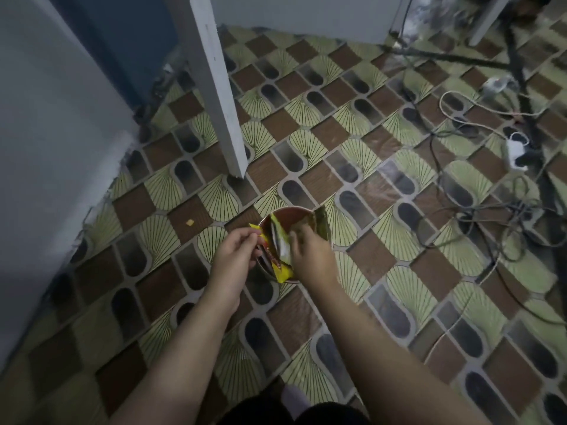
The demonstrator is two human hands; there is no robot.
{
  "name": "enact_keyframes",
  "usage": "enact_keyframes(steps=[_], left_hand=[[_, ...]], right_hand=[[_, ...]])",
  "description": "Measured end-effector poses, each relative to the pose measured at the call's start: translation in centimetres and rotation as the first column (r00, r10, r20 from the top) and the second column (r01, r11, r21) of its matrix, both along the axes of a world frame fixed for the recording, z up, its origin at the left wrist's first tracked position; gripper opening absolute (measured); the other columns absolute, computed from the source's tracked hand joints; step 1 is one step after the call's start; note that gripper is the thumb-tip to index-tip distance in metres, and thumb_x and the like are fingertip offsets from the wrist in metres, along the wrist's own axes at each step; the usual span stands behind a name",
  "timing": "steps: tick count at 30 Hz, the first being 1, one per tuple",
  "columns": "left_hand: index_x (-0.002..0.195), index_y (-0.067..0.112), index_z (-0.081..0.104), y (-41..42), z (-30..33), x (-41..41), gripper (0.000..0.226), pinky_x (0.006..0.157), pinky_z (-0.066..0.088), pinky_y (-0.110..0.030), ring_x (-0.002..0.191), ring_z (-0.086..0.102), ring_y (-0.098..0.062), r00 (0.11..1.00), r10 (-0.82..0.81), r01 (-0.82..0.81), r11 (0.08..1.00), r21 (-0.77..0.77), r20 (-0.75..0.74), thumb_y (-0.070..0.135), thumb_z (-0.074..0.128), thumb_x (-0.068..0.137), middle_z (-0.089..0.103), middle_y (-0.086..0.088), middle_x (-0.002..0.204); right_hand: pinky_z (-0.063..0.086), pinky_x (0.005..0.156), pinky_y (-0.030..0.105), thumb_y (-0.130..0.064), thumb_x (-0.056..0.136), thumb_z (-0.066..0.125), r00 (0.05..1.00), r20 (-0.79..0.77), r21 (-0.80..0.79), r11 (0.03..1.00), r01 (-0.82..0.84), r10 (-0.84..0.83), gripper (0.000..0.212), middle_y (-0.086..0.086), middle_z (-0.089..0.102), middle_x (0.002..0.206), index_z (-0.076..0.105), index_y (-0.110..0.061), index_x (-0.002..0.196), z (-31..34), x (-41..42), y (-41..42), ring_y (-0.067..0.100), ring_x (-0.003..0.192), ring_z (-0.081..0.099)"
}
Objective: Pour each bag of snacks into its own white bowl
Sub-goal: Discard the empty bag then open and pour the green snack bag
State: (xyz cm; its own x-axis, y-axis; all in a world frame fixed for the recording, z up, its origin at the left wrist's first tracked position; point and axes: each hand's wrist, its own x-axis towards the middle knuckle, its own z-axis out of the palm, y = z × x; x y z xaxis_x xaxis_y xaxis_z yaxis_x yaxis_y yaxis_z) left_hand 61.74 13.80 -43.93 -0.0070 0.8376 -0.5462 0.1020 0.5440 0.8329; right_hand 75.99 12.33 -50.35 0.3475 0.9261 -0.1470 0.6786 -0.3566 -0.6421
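Note:
A round bowl [291, 213] sits on the patterned floor; its inside looks dark reddish in this dim light. Over it hangs a yellow snack bag [280, 243] with red print, held by both hands. My left hand [234, 256] pinches the bag's left edge. My right hand [310, 256] grips its right side. A darker green packet [322, 223] sticks up behind my right hand, and I cannot tell whether that hand holds it too. The bowl's contents are hidden by the bag and hands.
A white post [221, 102] stands on the floor just beyond the bowl. A grey wall [46, 133] runs along the left. Tangled cables [491, 210] and a white power strip [515, 153] lie at the right. A small yellow crumb [190, 222] lies left of the bowl.

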Motion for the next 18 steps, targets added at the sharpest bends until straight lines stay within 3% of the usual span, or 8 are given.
enact_keyframes(steps=[3, 6, 11, 14, 18], left_hand=[[0.097, 0.020, 0.066, -0.4, 6.6, 0.7, 0.017, 0.079, 0.049, -0.031, 0.082, 0.060, -0.013, 0.998, 0.039, -0.040, 0.999, 0.011, 0.040, 0.016, 0.050, 0.099, 0.069, 0.003, 0.089], [0.096, 0.018, 0.066, -1.1, 15.7, 0.9, 0.017, 0.075, 0.048, -0.028, 0.080, 0.059, -0.013, 0.998, 0.012, -0.017, 0.997, 0.075, 0.066, 0.014, 0.049, 0.099, 0.068, 0.001, 0.089], [0.096, 0.015, 0.067, -2.6, 32.2, -0.8, 0.017, 0.067, 0.051, -0.022, 0.075, 0.061, -0.010, 0.996, -0.066, 0.047, 0.966, 0.255, 0.066, 0.013, 0.050, 0.099, 0.070, 0.000, 0.086], [0.095, 0.013, 0.067, -4.2, 40.9, -3.6, 0.018, 0.072, 0.051, -0.025, 0.075, 0.063, -0.010, 0.998, 0.027, -0.045, 0.904, 0.424, 0.050, 0.013, 0.050, 0.099, 0.071, 0.005, 0.080], [0.092, 0.015, 0.066, -8.0, 49.2, -8.5, 0.020, 0.074, 0.049, -0.028, 0.076, 0.061, -0.013, 0.987, 0.151, -0.161, 0.824, 0.544, 0.063, 0.011, 0.048, 0.100, 0.069, 0.005, 0.080]], right_hand=[[0.037, 0.051, 0.025, -0.028, 0.103, 0.045, 0.984, -0.162, 0.146, 0.985, 0.094, -0.069, 0.021, -0.006, 0.062, 0.072, 0.057, -0.021, 0.088, 7.7, -0.5, -1.3, 0.005, 0.060, 0.056], [0.034, 0.051, 0.012, -0.019, 0.103, 0.049, 0.959, -0.278, 0.294, 0.946, 0.138, -0.053, 0.029, -0.013, 0.053, 0.064, 0.048, -0.029, 0.076, 18.4, -0.7, -2.6, -0.002, 0.059, 0.052], [0.047, 0.063, 0.030, -0.028, 0.101, 0.046, 0.928, -0.347, 0.478, 0.877, 0.052, 0.135, 0.026, -0.005, 0.061, 0.074, 0.061, -0.018, 0.083, 34.6, -1.5, -4.9, 0.009, 0.071, 0.060], [0.051, 0.060, 0.041, -0.032, 0.101, 0.044, 0.874, -0.395, 0.566, 0.824, -0.010, 0.282, 0.027, -0.004, 0.059, 0.073, 0.060, -0.021, 0.083, 42.8, -3.2, -5.6, 0.017, 0.068, 0.059], [0.051, 0.057, 0.039, -0.035, 0.099, 0.045, 0.819, -0.375, 0.658, 0.747, -0.096, 0.435, 0.026, -0.003, 0.060, 0.071, 0.062, -0.022, 0.084, 51.5, -7.2, -5.6, 0.017, 0.065, 0.058]])
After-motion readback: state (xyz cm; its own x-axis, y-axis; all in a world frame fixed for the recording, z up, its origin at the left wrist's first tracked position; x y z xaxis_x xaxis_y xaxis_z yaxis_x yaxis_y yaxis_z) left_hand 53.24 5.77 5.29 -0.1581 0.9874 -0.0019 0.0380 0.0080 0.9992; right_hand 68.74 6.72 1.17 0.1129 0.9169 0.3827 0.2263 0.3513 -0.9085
